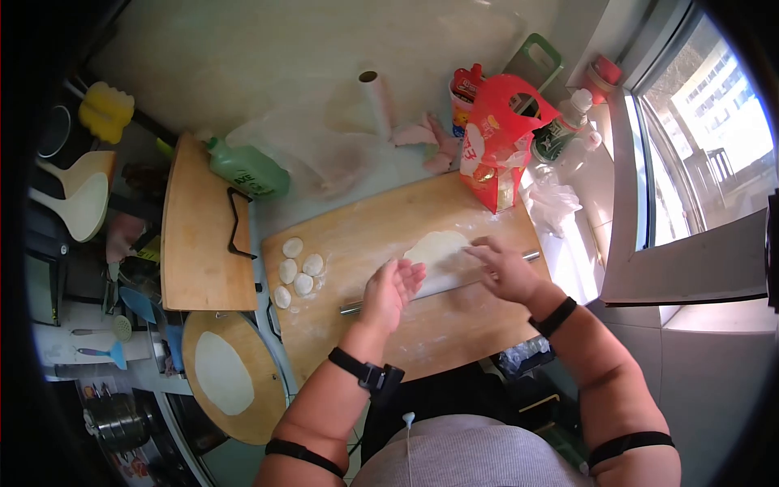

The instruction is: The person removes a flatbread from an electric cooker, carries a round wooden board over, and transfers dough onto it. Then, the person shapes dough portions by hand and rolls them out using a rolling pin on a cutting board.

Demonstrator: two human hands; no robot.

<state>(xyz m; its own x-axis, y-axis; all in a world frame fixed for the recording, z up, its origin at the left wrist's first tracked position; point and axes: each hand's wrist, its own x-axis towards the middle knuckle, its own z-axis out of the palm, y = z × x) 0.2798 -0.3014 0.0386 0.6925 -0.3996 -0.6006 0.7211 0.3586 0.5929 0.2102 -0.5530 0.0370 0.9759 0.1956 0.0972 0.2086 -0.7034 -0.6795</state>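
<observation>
A flat sheet of dough (436, 247) lies on the large wooden board (381, 219) in front of me. Across its near edge rests a rolling pin (442, 283) with a pale barrel and metal ends. My left hand (393, 286) is over the pin's left part, palm turned inward, fingers stretched out and holding nothing. At the dough's right edge is my right hand (510, 273), fingers apart above the pin's right part; whether its fingertips touch the dough I cannot tell. Several small dough rounds (303, 283) sit at the board's left side.
On the left, a round board (264, 357) bears a rolled dough sheet (223, 373). A wooden board (199, 235) and a green bottle (250, 169) stand above it. A red bag (495, 134) rests on the big board's far right corner. The open window (698, 276) juts in on the right.
</observation>
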